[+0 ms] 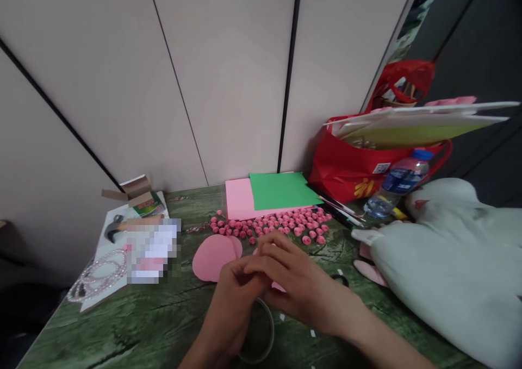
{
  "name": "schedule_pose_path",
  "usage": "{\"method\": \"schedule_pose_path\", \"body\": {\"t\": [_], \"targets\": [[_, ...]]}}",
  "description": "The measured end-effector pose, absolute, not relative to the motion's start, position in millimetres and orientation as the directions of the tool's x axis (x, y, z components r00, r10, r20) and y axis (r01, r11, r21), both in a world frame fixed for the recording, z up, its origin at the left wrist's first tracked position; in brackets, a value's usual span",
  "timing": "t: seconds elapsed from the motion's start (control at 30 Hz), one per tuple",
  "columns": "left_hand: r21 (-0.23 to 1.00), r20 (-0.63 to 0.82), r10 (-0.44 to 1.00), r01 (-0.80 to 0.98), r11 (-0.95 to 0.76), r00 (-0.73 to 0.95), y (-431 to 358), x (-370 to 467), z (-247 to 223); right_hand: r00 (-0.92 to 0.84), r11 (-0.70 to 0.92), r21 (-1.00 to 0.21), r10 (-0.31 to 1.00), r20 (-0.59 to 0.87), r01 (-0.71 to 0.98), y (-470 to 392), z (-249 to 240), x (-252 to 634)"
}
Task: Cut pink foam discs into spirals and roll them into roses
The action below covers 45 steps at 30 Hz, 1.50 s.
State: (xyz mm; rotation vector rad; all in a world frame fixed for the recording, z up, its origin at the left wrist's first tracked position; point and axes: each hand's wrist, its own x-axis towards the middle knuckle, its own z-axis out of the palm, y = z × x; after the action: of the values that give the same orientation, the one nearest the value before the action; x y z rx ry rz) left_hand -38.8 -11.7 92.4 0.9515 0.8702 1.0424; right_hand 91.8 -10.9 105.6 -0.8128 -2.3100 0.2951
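Observation:
My left hand [236, 293] and my right hand [289, 276] meet above the table, fingers curled together. Something pink shows between and behind the fingers, mostly hidden, so what they hold cannot be made out. Round pink paper pieces [213, 257] lie just left of the hands. Behind them many small rolled pink paper flowers [285, 222] are spread in a band. A clear round ring or roll [269, 331] is partly under my left hand.
Green paper [283, 191] overlaps pink paper [237, 195] at the back. A red bag [342, 162], water bottle [397, 184] and large pale plush [457, 249] stand right. A hammer [114, 227] and bead strings [100, 271] lie left. White scraps dot the table [163, 325].

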Motion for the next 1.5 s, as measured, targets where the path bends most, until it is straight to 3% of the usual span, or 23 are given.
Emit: {"method": "schedule_pose_path", "body": {"t": [0.13, 0.37, 0.73, 1.13, 1.5], "targets": [[0.915, -0.118, 0.957, -0.346, 0.209, 0.266, -9, -42, 91, -0.585, 0.806, -0.384, 0.591, 0.556, 0.451, -9, 106, 91], [0.881, -0.134, 0.946, -0.402, 0.250, 0.294, -8, -46, 90, -0.475, 0.752, -0.539, 0.658, 0.584, 0.379, -7, 101, 99], [0.852, -0.121, 0.940, -0.453, 0.264, 0.319, -7, -45, 94, -0.420, 0.812, -0.462, 0.581, 0.697, 0.357, -4, 108, 111], [0.974, -0.050, 0.975, -0.206, 0.095, 0.217, -8, -48, 95, -0.401, 0.661, -0.653, 0.747, 0.530, 0.370, -8, 118, 119], [0.989, 0.106, 0.970, 0.075, -0.125, 0.218, -8, -47, 101, -0.355, 0.582, -0.720, 0.809, 0.468, 0.377, -6, 116, 113]]}}
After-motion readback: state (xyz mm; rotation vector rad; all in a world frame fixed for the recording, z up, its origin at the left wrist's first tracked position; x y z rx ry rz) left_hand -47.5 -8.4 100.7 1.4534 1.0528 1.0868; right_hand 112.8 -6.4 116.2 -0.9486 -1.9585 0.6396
